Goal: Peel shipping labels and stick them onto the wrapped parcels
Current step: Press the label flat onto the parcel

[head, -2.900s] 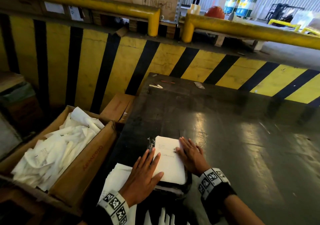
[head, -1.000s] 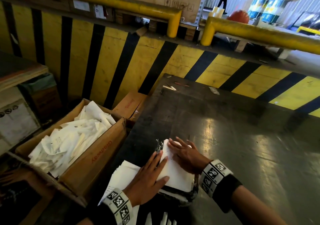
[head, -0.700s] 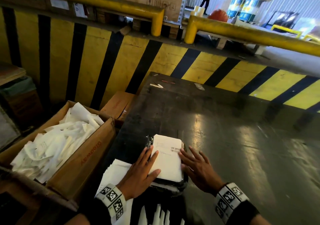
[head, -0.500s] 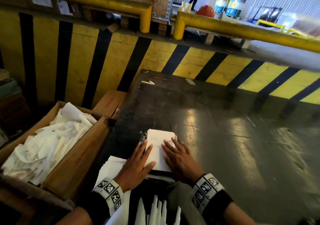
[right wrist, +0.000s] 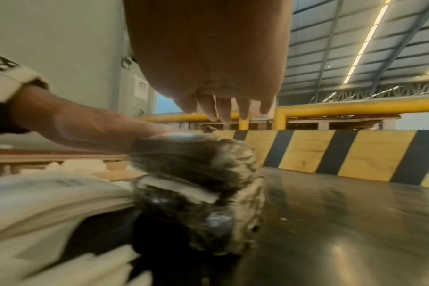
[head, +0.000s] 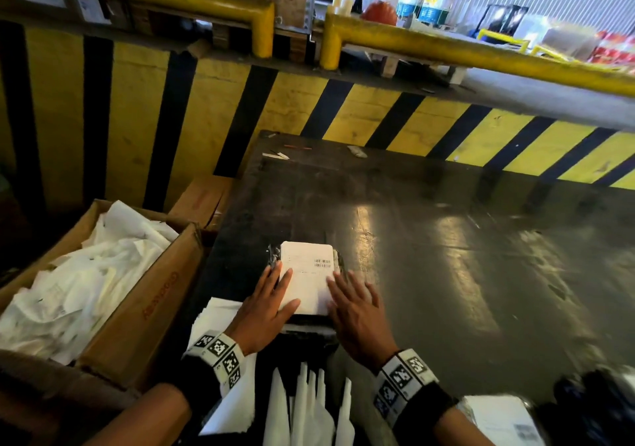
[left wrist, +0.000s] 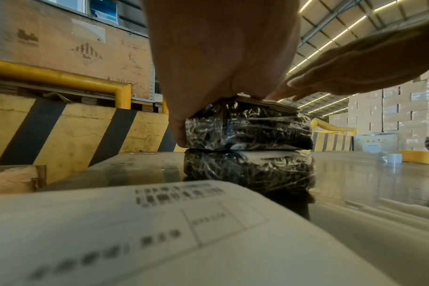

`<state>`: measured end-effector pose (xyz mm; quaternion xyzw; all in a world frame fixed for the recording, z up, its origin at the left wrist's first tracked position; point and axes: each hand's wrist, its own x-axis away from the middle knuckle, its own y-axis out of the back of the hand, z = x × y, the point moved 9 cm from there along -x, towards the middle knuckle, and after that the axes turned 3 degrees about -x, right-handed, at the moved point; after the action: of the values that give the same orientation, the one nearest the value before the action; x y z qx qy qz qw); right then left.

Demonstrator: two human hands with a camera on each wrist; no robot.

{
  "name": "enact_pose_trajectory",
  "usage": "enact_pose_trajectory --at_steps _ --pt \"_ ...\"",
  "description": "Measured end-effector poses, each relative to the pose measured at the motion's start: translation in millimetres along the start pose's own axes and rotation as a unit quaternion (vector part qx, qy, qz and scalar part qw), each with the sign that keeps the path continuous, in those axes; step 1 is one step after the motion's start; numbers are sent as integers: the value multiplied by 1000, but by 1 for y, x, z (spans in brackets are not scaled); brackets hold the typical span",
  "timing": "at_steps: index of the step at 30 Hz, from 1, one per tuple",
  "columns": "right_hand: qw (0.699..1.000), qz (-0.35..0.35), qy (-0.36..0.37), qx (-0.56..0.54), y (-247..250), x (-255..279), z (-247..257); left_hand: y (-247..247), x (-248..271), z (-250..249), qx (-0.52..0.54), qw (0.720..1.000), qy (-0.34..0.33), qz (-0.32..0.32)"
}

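Note:
A black film-wrapped parcel (head: 338,262) lies near the dark table's (head: 429,232) front left; the left wrist view shows it as the upper parcel (left wrist: 247,127) stacked on a second one (left wrist: 250,170). A white shipping label (head: 307,267) with a barcode covers its top. My left hand (head: 271,301) lies flat on the label's left half, fingers straight and thumb across the paper. My right hand (head: 354,308) is spread flat at the label's right edge; its fingers (right wrist: 228,110) hang straight above the parcel and hold nothing.
A cardboard box (head: 161,294) full of crumpled white backing paper stands left of the table. Label sheets (head: 220,311) and peeled white strips (head: 309,408) lie under my wrists. Another labelled parcel (head: 498,421) sits at the bottom right. A yellow-black barrier (head: 378,115) closes the far side.
My right hand has rubbed back and forth across the label, ending at its right edge. My left hand has stayed pressed on the label's left side.

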<state>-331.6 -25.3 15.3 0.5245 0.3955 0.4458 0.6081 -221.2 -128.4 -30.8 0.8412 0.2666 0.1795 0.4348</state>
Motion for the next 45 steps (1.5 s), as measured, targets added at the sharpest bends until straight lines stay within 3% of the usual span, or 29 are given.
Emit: enact_pose_trajectory --at_steps 4,11,15,20,25,29,33,35,39,42,45 --pt "997 -14 71 -14 -19 6 33 2 1 -2 -3 1000 -1 2" --pt "1000 -18 -6 17 -30 36 -19 0 2 -2 -6 1000 6 14" --pt "998 -39 -47 -9 -14 34 -11 -1 2 -4 -14 1000 13 18" --pt "996 -49 58 57 -30 27 37 -2 0 -2 -18 1000 4 12" --pt "993 -65 51 88 -34 41 9 -4 -1 0 -17 1000 -7 11" --pt "997 -27 28 69 -37 50 -19 -5 -2 0 -16 1000 -9 18" --pt "997 -66 -11 -41 -18 42 -30 -2 -2 0 -112 994 -19 3" --pt "991 -105 1 -83 -4 28 -24 6 2 -15 -191 978 -65 -53" --pt "989 -70 5 -128 1 -13 -8 -10 22 -49 -269 943 -174 -87" --pt "989 -25 -1 -145 -16 -36 -1 -16 35 -47 -308 930 -176 -99" --pt "992 -31 5 -124 -29 -42 -1 -6 46 -29 -320 927 -166 -106"
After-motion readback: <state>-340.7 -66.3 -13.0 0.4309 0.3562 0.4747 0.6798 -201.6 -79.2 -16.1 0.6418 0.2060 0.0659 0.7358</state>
